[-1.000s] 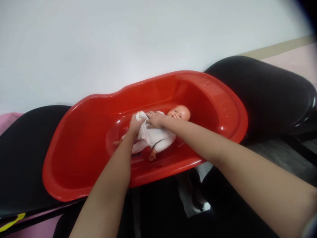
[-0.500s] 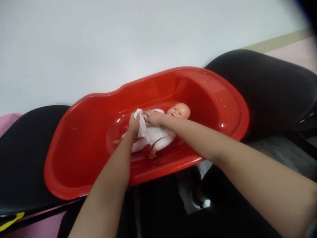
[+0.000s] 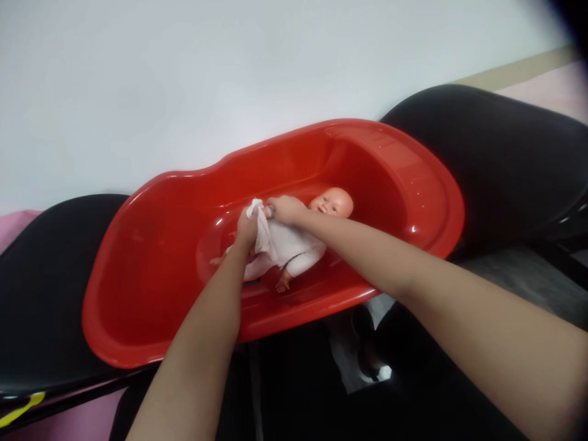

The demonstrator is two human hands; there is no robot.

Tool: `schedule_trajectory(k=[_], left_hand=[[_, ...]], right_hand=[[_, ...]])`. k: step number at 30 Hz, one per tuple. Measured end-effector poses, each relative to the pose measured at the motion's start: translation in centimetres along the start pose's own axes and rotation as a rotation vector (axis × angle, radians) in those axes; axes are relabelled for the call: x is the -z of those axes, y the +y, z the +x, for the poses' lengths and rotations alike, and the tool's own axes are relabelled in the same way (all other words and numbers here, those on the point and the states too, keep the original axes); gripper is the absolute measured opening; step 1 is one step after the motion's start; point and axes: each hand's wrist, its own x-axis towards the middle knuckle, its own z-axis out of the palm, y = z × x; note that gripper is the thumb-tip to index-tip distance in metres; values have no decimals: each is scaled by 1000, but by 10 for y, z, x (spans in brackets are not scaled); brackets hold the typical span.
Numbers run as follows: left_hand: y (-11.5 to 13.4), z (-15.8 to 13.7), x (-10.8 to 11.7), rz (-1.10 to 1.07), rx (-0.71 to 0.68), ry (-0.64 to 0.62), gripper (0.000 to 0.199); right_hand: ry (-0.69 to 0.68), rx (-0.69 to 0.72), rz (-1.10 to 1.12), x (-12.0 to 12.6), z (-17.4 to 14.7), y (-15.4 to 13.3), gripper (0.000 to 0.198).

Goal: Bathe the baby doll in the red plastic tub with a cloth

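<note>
A baby doll (image 3: 337, 201) in white clothes lies on its back in a red baby bathtub (image 3: 147, 269), its head to the right. My left hand (image 3: 247, 226) is closed on a white cloth (image 3: 263, 236) bunched over the doll's middle. Whether this cloth is part of the doll's clothing, I cannot tell. Close to it, my right hand (image 3: 287, 210) is wrapped round the doll's far arm, and a bit of that arm shows between my two hands. The doll's near arm (image 3: 305, 262) rests free beside its body, sleeve on. My left forearm partly covers the doll's legs.
The tub sits across black chairs, one black seat (image 3: 41, 275) at its left and another (image 3: 491, 159) at its right. Behind it rises a white wall (image 3: 184, 79). A yellow strip (image 3: 22, 409) shows at the lower left.
My right hand's fingers, spread over the doll's arm before, are now curled closed round it. My left hand keeps its hold on the white cloth, nearly in place.
</note>
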Motion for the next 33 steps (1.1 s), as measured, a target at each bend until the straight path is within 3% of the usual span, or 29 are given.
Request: schedule_trajectory(k=[6,14,22,33], left_hand=[[-3,4,-2,-141,-22,22,27],[-8,9,-1,-170,-37,-61,41],[-6,10,-2,28,-50,29,31],[13,-3,-6,-122,-94,22,28]], right_hand=[[10,15,-23,-4,2,7,31],[84,32,-8,-10,6,15,25],[74,174,-76,-10,4,11,19],[104,216,-178,-7,-1,3,23]])
